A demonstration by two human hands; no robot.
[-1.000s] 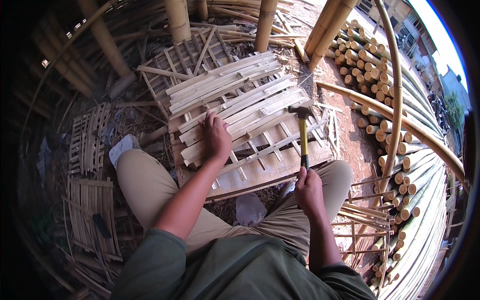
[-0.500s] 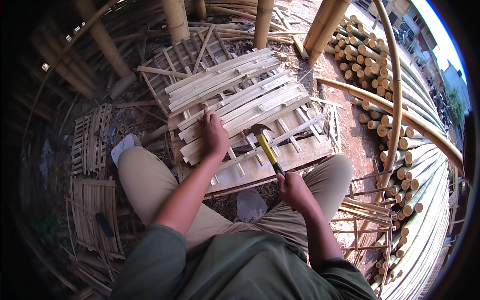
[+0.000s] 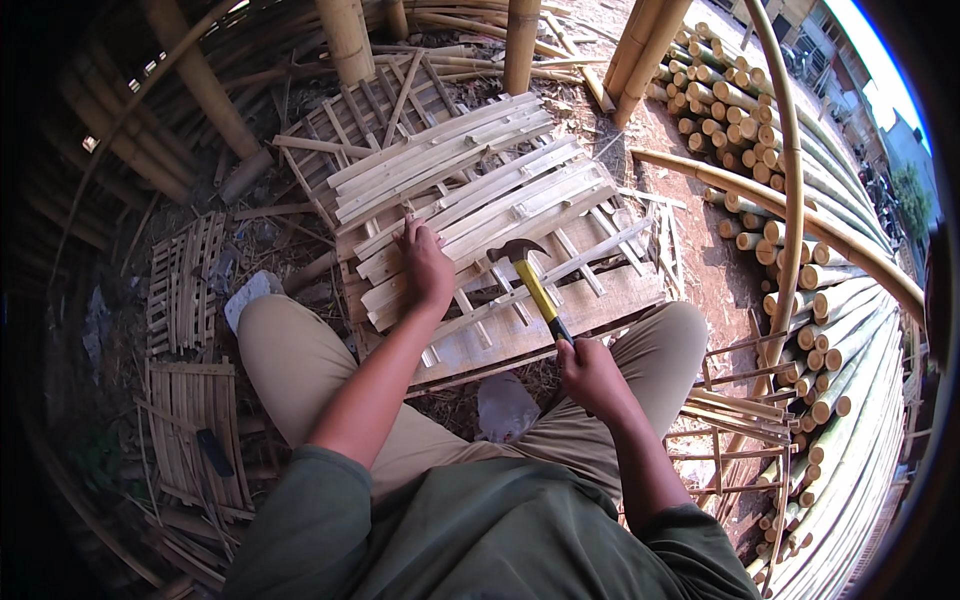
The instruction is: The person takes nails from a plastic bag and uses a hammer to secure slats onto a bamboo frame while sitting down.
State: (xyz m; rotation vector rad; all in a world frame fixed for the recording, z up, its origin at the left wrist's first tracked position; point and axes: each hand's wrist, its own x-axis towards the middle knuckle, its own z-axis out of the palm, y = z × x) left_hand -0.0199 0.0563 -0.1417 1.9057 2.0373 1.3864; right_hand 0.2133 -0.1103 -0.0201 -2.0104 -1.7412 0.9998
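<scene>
My right hand [image 3: 597,380] is closed round the dark grip of a claw hammer [image 3: 541,293] with a yellow shaft. The hammer's head hangs over the near right part of a slatted bamboo panel [image 3: 520,205], whose pale split slats lie across thinner crosspieces. My left hand [image 3: 428,265] rests at the panel's left side, its fingers drawn together on the slats beside a small pale upright bit. What the fingertips hold, if anything, is too small to make out. Beneath the panel is a wooden board [image 3: 455,368], in front of my bent knees.
Another slatted frame [image 3: 405,95] lies behind the panel. Smaller slatted pieces [image 3: 185,280] are at the left. Stacked bamboo poles [image 3: 740,110] fill the right side, with a bent pole [image 3: 790,200] before them. Thick bamboo posts [image 3: 347,40] stand at the back. A clear plastic bag [image 3: 503,405] lies between my legs.
My right hand and the hammer have shifted slightly up, toward the panel. My left hand stays at nearly the same place on the slats.
</scene>
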